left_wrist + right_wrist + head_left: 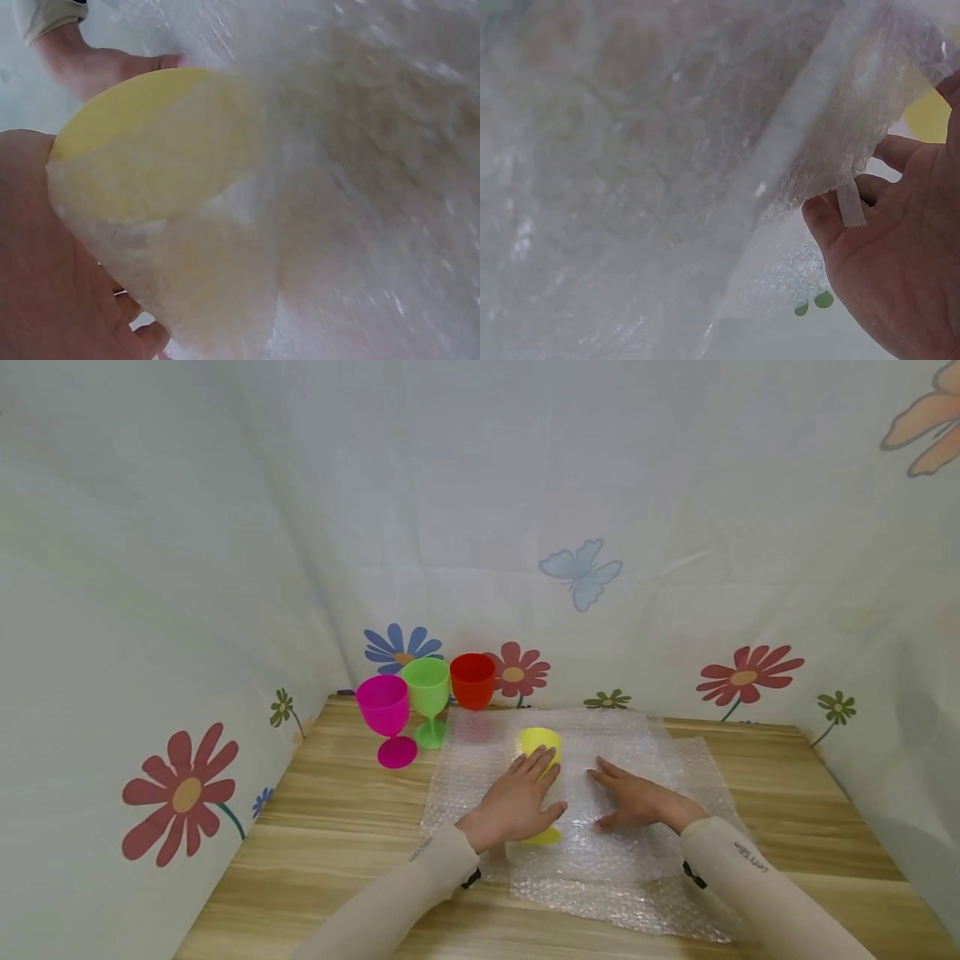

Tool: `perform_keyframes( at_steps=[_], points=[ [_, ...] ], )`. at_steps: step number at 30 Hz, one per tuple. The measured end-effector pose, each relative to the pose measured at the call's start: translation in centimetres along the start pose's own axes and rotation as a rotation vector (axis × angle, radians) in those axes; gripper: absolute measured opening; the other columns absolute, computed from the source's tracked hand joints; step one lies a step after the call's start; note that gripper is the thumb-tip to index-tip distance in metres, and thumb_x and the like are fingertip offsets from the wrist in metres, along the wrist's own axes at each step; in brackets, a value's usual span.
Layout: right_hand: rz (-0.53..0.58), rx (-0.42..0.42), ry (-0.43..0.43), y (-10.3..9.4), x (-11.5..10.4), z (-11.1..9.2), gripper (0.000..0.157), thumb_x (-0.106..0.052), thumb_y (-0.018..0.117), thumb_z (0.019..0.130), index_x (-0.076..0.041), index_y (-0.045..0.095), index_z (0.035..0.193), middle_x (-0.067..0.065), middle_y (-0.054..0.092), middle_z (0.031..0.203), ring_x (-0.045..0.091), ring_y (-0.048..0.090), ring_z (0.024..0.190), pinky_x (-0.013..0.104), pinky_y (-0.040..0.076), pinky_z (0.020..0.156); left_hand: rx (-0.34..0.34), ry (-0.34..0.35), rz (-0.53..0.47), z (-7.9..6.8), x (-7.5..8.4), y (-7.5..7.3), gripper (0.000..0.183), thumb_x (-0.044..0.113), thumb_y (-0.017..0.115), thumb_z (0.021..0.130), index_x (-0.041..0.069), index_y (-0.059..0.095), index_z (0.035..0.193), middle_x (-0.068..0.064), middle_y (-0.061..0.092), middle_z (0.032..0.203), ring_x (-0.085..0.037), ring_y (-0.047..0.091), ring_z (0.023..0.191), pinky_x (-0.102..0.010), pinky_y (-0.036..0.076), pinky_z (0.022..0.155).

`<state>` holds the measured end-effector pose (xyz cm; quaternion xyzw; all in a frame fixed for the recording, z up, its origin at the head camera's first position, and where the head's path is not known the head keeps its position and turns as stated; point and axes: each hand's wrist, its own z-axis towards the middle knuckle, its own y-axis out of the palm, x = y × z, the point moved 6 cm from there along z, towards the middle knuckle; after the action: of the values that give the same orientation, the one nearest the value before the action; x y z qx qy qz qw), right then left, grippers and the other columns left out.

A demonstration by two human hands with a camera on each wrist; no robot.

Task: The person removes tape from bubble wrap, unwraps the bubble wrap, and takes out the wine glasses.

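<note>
A yellow goblet [542, 740] lies on its side on sheets of bubble wrap [600, 897]. My left hand [513, 802] rests across the goblet's middle, fingers fairly straight, hiding its stem. In the left wrist view, clear wrap covers part of the goblet's round yellow base [127, 112]. Just right of the goblet, my right hand [633, 800] touches the wrap with its fingers spread and slightly bent. A short strip of whitish tape [850, 204] shows by its fingers in the right wrist view; whether it sticks to skin or wrap is unclear.
Behind and left of the wrap stand a magenta goblet [384, 706], a green goblet [427, 689] and a red goblet [472, 681]. The wooden table [300, 877] meets a flower-printed cloth [465, 468] at the back and sides.
</note>
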<state>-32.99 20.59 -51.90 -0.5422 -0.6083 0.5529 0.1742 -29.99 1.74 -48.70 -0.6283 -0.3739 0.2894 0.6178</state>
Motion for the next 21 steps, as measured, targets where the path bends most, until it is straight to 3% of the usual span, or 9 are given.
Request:
perform_keyframes(
  at_steps=[13, 21],
  points=[
    [0.014, -0.004, 0.038, -0.1, 0.0, 0.0, 0.098, -0.052, 0.076, 0.080, -0.014, 0.028, 0.156, 0.016, 0.009, 0.166, 0.042, 0.022, 0.149, 0.061, 0.028, 0.115, 0.025, -0.008, -0.061, -1.9, -2.8, -1.0, 0.070, 0.055, 0.040, 0.100, 0.018, 0.022, 0.157, -0.001, 0.008, 0.168, -0.021, 0.009, 0.155, -0.040, 0.020, 0.124],
    [0.008, -0.006, 0.021, 0.2, -0.1, 0.1, 0.098, -0.053, 0.075, 0.080, -0.013, 0.027, 0.156, 0.016, 0.010, 0.166, 0.041, 0.021, 0.149, 0.061, 0.028, 0.115, 0.053, -0.062, -0.182, -3.3, -5.9, -0.7, 0.070, 0.050, 0.039, 0.102, 0.013, 0.019, 0.158, -0.007, 0.013, 0.167, -0.023, 0.021, 0.152, -0.040, 0.032, 0.119]
  ],
)
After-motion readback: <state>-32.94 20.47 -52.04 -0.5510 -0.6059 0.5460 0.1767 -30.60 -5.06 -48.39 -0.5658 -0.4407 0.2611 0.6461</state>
